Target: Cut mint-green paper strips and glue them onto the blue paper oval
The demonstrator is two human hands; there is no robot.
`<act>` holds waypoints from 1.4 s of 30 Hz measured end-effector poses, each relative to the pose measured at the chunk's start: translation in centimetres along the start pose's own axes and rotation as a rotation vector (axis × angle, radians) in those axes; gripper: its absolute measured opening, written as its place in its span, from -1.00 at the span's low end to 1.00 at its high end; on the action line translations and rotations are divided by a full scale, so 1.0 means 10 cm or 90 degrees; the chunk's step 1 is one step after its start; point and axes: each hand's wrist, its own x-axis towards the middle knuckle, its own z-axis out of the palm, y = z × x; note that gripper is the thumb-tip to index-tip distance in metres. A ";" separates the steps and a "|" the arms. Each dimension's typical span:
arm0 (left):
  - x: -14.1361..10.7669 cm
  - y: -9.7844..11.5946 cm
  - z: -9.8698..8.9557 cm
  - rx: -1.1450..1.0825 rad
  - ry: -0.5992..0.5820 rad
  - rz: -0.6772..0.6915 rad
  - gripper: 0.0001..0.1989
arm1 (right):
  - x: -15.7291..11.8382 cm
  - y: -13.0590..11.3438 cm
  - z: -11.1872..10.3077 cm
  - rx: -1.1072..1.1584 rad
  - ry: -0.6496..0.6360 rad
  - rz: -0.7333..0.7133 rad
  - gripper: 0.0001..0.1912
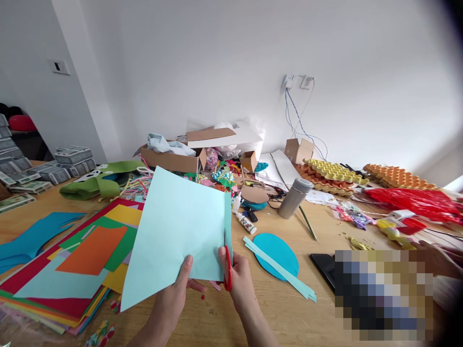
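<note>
My left hand (177, 289) grips the lower edge of a large pale aqua paper sheet (181, 226), thumb on top and fingers beneath. Red-handled scissors (227, 270) are in my right hand (237, 274), their blades on the sheet near its right edge. A narrow strip along that edge looks darker and partly parted from the sheet. To the right, pale aqua strips (282, 270) lie across a blue disc (277, 253) on the table.
Coloured papers (92, 250) are stacked at the left. Beyond the sheet are a cardboard box (170, 159), glue bottle (246, 223) and grey flask (294, 197). A phone (323, 270) and another person's hand (439, 255) are at the right.
</note>
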 end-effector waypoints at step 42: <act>-0.05 0.03 0.03 0.042 0.020 0.026 -0.44 | 0.01 0.00 -0.04 -0.021 0.017 -0.020 -0.41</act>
